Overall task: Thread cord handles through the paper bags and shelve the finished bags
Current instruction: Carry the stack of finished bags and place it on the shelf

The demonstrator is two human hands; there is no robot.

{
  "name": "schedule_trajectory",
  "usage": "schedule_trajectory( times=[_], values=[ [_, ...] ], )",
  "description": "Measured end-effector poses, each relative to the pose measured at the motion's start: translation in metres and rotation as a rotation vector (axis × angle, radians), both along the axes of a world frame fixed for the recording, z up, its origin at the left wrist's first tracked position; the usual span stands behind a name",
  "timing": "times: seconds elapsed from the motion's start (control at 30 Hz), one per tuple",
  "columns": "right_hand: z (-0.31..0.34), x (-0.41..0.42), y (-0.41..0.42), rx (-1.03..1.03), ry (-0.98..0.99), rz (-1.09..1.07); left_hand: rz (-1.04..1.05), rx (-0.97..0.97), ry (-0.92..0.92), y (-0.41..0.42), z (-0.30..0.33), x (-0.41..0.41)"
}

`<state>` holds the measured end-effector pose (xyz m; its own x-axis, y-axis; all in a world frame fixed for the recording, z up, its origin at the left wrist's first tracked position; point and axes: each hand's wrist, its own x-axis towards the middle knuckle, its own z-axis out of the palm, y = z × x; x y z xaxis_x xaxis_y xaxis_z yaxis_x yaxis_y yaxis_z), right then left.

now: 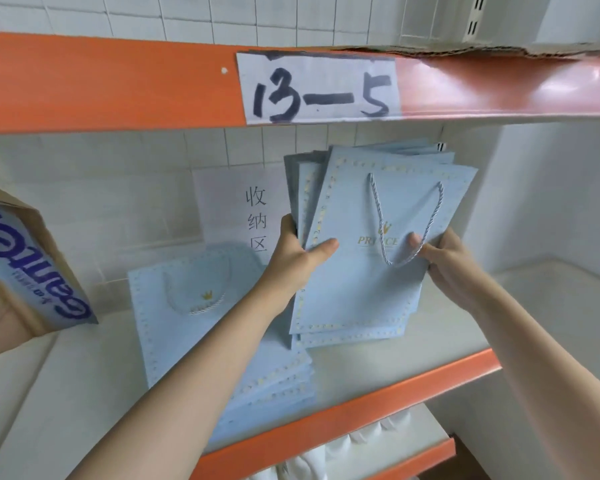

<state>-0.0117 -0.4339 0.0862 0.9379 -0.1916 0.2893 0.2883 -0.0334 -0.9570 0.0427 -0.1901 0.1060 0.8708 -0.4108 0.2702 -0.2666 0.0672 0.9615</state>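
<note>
Shelving stage of the task, seen from a head-worn camera looking into an orange-framed shelf. Held upright at 1 o'clock from the centre: a fanned bundle of pale blue paper bags, lower edges resting on or just above the white shelf board, hard to tell which. Left hand gripping the bundle's left edge, thumb curled across the front bag, fingers hidden behind. Right hand clasping the right edge, thumb pressed near the hanging cord handle, other fingers out of sight behind the bags. Front bag already threaded, a twisted silver-blue loop dangling over a gold crown logo; handles on the bags behind not visible, so unclear whether all are finished. Lying flat at 8 o'clock, just beside the bundle: a second stack of matching bags, top one also showing a threaded cord, apparently shelved already. Judged progress: threading done for at least these visible bags, one stack put away, this bundle not yet released; remaining work likely to set it down or lean it, then let go. On the back wall at 12 o'clock, a paper sign with three Chinese characters. On the upper beam, a handwritten label reading 13-5. At 9 o'clock, a tilted cardboard box with blue lettering.
</note>
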Motion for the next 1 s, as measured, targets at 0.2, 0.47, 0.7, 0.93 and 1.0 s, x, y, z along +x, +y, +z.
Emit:
schedule_trajectory(
  times=[0.2, 0.47, 0.7, 0.93, 1.0],
  values=[
    [-0.034, -0.022, -0.029, 0.019, 0.178, 0.18, -0.104, 0.183, 0.042, -0.004, -0.052, -0.011],
    [-0.017, -0.019, -0.039, 0.028, 0.026, 0.106, -0.018, 0.246, -0.075, -0.023, -0.051, -0.011],
    [-0.02, -0.032, -0.053, -0.081, 0.087, 0.2, 0.0, 0.02, -0.159, -0.028, -0.02, -0.01],
    [-0.016, -0.027, -0.051, -0.07, 0.091, 0.229, 0.065, -0.015, -0.509, -0.043, 0.024, -0.013],
    [-0.018, -0.027, -0.052, -0.069, 0.093, 0.23, 0.108, 0.048, -0.604, -0.046, 0.028, -0.01]
  ],
)
